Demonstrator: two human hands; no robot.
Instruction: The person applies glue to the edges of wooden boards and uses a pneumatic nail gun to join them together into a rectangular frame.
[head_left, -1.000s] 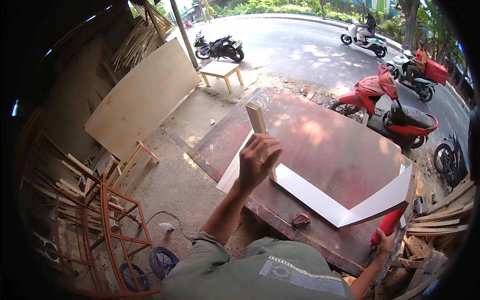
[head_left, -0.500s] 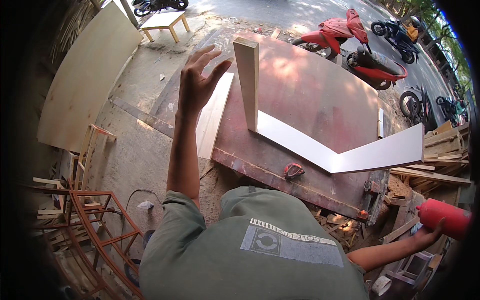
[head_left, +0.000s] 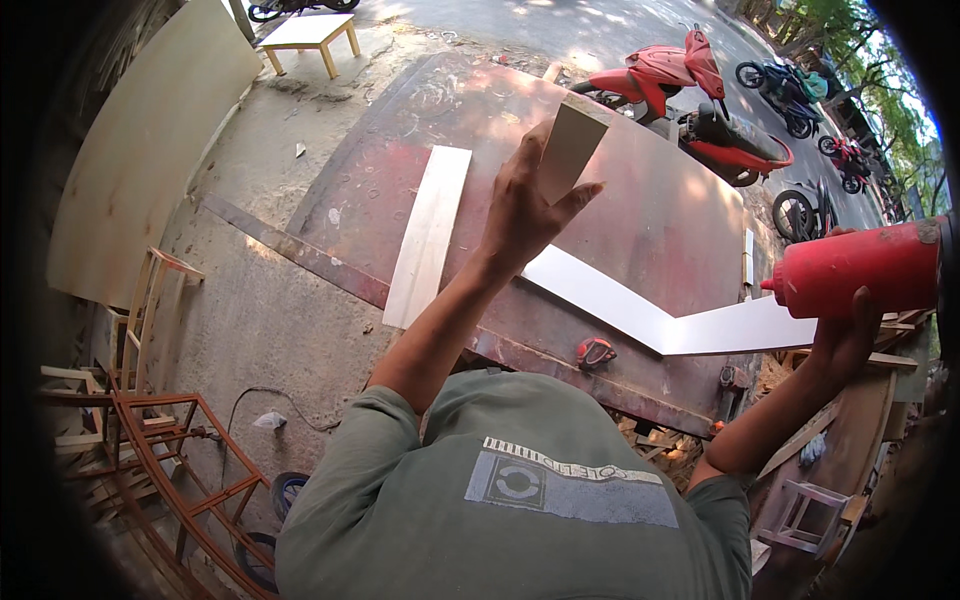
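My left hand (head_left: 522,215) is wrapped around the upright wooden board (head_left: 572,150), thumb on the near side and the other fingers partly hidden behind it. This board stands at the left end of a white-faced board (head_left: 600,295) on the table. At its right end the white-faced board meets another white board (head_left: 740,328), forming a wide corner. In my right hand (head_left: 847,335) is a red squeeze bottle (head_left: 855,270), lying sideways with its nozzle toward the left, above the second white board. A red tape measure (head_left: 595,353) rests near the table's front edge.
A pale plank (head_left: 430,235) lies across the left part of the worn reddish table (head_left: 380,180). A clamp (head_left: 733,380) sits at the table's right front corner. Red-brown metal frames (head_left: 190,450) stand lower left, and a red motorbike (head_left: 660,75) is parked beyond the table.
My left hand has moved right and closed around the upright board, which appears tilted now. My right hand has raised the red bottle up and in toward the white board.
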